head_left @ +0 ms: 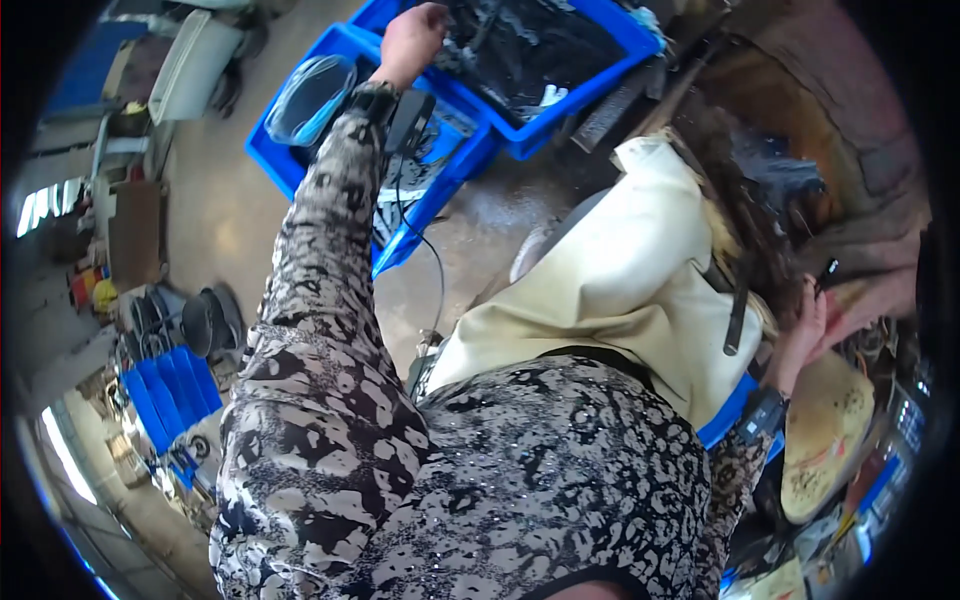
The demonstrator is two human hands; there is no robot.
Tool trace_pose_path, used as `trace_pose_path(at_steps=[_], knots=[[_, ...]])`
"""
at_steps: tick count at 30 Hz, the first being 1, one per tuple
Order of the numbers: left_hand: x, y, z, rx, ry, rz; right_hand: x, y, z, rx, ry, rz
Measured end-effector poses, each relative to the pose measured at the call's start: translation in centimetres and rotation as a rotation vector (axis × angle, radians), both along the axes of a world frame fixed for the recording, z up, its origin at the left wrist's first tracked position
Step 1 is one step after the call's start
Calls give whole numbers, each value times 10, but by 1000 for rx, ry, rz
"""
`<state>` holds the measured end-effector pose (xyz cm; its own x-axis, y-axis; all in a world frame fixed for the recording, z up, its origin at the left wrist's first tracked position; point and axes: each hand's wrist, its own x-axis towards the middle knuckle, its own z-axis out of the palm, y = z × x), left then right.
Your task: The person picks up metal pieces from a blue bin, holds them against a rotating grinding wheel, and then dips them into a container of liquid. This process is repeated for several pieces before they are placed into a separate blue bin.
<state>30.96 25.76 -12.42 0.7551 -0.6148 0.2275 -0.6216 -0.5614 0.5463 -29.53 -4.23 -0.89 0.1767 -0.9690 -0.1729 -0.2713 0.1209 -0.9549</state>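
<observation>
My left hand [412, 46] is stretched forward over the rims of two blue crates. Its fingers look curled in, and whatever they may hold is hidden. Beneath it, the far crate [527, 138] contains dark, wet-looking pieces. The nearer crate [268, 150] holds a coil of clear, bluish tubing [312, 98] and some dark items. Low on the right, my right hand [803, 328] is closed around a small black stick-like thing [828, 270], whose tip points up. Beside that hand lies a dark flat bar [738, 310], against a cream-coloured apron [600, 285] spread across my lap.
Brown, worn sheeting [815, 110] covers the right side. A stained cream pad [825, 435] is below my right hand. To the left stand blue bins [170, 395] and a black bucket [208, 322]. A thin black cable [440, 275] runs down beside the nearer crate.
</observation>
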Motion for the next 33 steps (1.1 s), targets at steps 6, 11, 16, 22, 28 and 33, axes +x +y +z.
trace_pose_path(at_steps=[6, 11, 16, 22, 28, 33], knots=[[-45, 129, -3, 55, 39, 223, 4, -7, -7, -173, 44, 106], [-78, 173, -49, 359, 11, 204, 33, 18, 9, -132, -30, -16], [-79, 184, -55, 571, -103, 95, 22, 10, 2, -117, -29, 26], [-120, 195, -27, 509, -200, -148, -5, -17, -12, -91, -7, 49], [-137, 216, -36, 583, -44, -124, 3, -14, -13, -77, -32, 78], [-121, 203, -42, 547, 103, -111, 9, -4, -16, -104, -24, 58]])
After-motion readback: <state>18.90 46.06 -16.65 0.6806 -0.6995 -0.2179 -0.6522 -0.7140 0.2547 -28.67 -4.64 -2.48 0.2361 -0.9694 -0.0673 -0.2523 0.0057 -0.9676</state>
